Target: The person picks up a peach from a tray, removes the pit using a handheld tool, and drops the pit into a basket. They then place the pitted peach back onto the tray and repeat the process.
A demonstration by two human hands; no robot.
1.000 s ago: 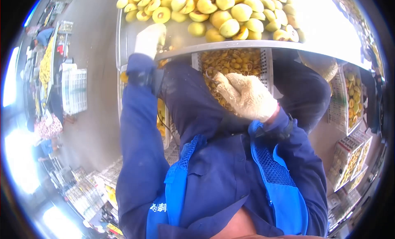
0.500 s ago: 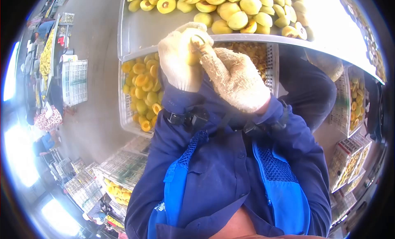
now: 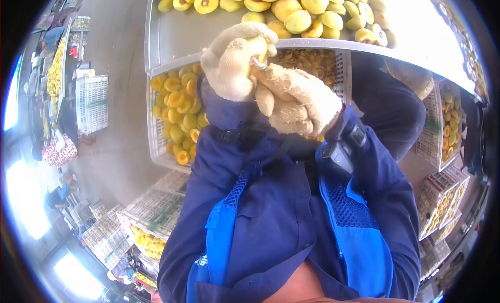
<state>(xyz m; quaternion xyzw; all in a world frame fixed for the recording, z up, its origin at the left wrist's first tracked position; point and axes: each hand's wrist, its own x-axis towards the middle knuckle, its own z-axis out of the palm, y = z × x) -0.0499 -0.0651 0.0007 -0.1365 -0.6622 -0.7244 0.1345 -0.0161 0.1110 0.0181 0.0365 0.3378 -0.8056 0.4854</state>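
My left hand (image 3: 229,60), in a pale knit work glove, is wrapped around a yellow peach half (image 3: 257,44), most of which the fingers hide. My right hand (image 3: 302,102), in a fuzzier, worn glove, grips a small metal pitting tool (image 3: 259,65). Only its shiny tip shows, against the peach just below the left fingers; the handle is hidden in the glove. Both hands meet just in front of the table edge. Beyond them, a heap of yellow-green peach halves (image 3: 299,21) lies on the metal table (image 3: 174,34).
Below the table edge stand a white crate of peach halves (image 3: 179,113) and a crate of brownish pits or scraps (image 3: 312,60). More fruit crates (image 3: 442,199) are stacked at the right, others (image 3: 151,209) at lower left. Across the grey floor, other people work near a white crate (image 3: 92,105).
My right hand has turned and dropped slightly, so the tool's metal tip now shows. The left hand has moved up a little, its grip shifted, exposing more of the peach.
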